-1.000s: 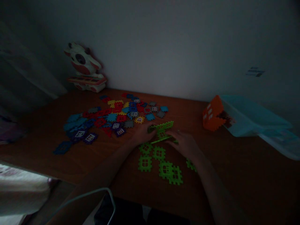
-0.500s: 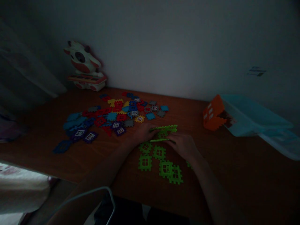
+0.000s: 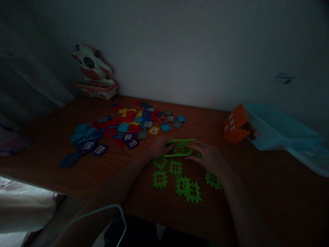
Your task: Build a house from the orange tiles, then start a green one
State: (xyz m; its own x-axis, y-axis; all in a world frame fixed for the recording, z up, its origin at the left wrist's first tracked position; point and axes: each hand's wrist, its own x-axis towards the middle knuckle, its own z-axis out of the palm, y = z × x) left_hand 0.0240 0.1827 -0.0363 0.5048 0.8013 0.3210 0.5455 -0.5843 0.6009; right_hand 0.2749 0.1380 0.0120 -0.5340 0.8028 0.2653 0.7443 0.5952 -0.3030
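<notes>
Upright bright green interlocking tiles (image 3: 179,150) stand joined on the table, with thin top edges and a window grid showing inside. My left hand (image 3: 159,146) is closed on their left end, thumb on the inner side. My right hand (image 3: 211,157) is curled at the right end, with a green tile (image 3: 190,151) between thumb and fingers. The fingers hide part of that joint. Loose flat green window tiles lie in front, among them a tile (image 3: 159,179) on the left, a tile (image 3: 194,192) overlapping its neighbour, and a tile (image 3: 213,179) beside my right wrist.
A spread of red, blue, yellow, grey and purple tiles (image 3: 123,127) covers the left middle of the wooden table (image 3: 144,206). A cow-shaped toy keyboard (image 3: 95,73) stands behind them. At the right are an orange tile house (image 3: 235,125) and a pale blue bin (image 3: 280,127).
My right hand has shifted right along the green tiles, and its fingers have spread somewhat. The loose green tile beside my right wrist shows more fully. My left hand stays about where it was.
</notes>
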